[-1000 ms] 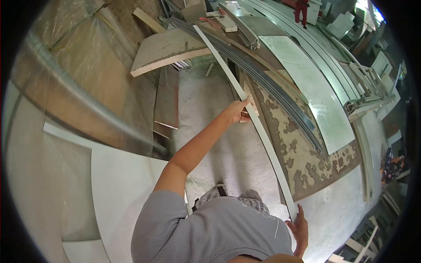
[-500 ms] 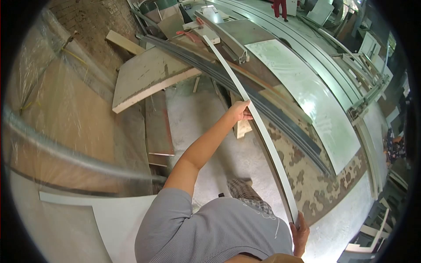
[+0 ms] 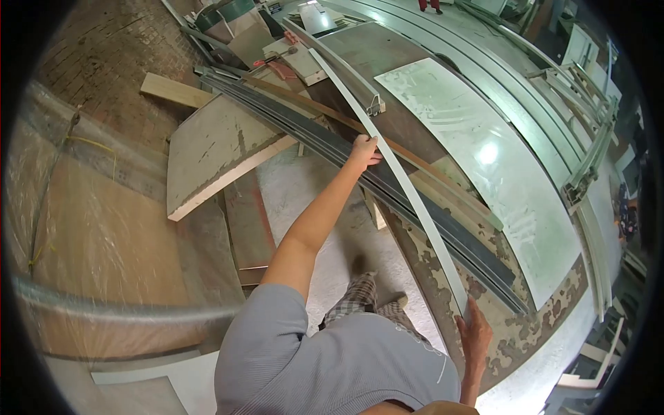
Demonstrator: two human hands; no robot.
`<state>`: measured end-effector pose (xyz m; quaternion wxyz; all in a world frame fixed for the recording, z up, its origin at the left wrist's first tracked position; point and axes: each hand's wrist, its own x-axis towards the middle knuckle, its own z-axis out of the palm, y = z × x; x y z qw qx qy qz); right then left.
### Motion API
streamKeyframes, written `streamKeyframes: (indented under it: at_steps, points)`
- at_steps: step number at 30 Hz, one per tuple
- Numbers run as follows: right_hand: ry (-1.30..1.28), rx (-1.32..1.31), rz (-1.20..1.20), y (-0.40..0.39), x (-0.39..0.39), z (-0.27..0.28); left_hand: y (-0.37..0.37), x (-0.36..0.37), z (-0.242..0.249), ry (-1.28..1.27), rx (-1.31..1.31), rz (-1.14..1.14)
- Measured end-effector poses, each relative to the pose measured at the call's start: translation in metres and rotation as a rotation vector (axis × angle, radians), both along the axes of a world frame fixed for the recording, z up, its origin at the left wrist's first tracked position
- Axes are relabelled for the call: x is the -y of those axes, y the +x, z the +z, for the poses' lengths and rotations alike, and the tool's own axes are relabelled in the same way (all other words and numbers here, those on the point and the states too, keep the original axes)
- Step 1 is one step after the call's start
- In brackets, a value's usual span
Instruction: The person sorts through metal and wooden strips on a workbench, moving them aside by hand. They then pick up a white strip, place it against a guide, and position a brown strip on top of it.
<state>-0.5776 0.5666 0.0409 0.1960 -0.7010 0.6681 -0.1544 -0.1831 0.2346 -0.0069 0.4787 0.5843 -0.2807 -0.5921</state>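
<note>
A long, narrow white strip (image 3: 422, 209) runs slantwise across the head view, from the upper middle down to the lower right. Near its middle, my left hand (image 3: 364, 152) is closed on its left edge. My right hand (image 3: 476, 333) grips the near end, its fingers partly hidden behind the strip. Beneath the strip lie dark grey metal profiles (image 3: 290, 123), resting along a worn, blotchy tabletop (image 3: 532, 332). Beside them on the table is a pale glossy sheet (image 3: 484, 166).
A thick board (image 3: 225, 142) slants at the left, near plastic-wrapped panels (image 3: 117, 242). A metal rail (image 3: 339, 66) and red-handled pliers (image 3: 274, 57) lie at the table's far end. Frames (image 3: 584, 152) stand on the right. A person in red trousers (image 3: 430, 5) is far behind.
Both hands have carried the white strip forward and up, so it now lies over the dark profiles. My body has moved closer to the table, and the view has shifted.
</note>
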Motion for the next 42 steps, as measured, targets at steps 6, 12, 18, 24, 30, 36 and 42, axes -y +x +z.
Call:
streamKeyframes:
  at_steps: [6,12,18,24,30,36,42]
  points:
    - [-0.025,-0.077,0.018,0.043,0.07,0.009,0.033,0.055,-0.017,-0.309,1.362,-0.064]
    - [-0.032,-0.114,0.051,0.088,0.129,0.021,0.079,0.106,-0.01,-0.29,1.344,-0.178]
    - [0.107,-0.049,0.007,0.109,0.176,0.027,0.105,0.141,-0.012,-0.267,1.568,-0.156]
    - [0.083,-0.014,0.04,0.114,0.232,0.026,0.123,0.18,-0.004,-0.23,1.604,-0.199]
    - [0.132,0.01,0.07,0.151,0.273,0.022,0.16,0.215,0.005,-0.156,1.619,-0.255]
    - [-0.03,0.046,0.124,0.183,0.303,0.004,0.192,0.249,0.005,-0.117,1.637,-0.246]
    - [-0.043,-0.038,0.134,0.216,0.335,0.007,0.219,0.279,0.012,-0.031,1.564,-0.165]
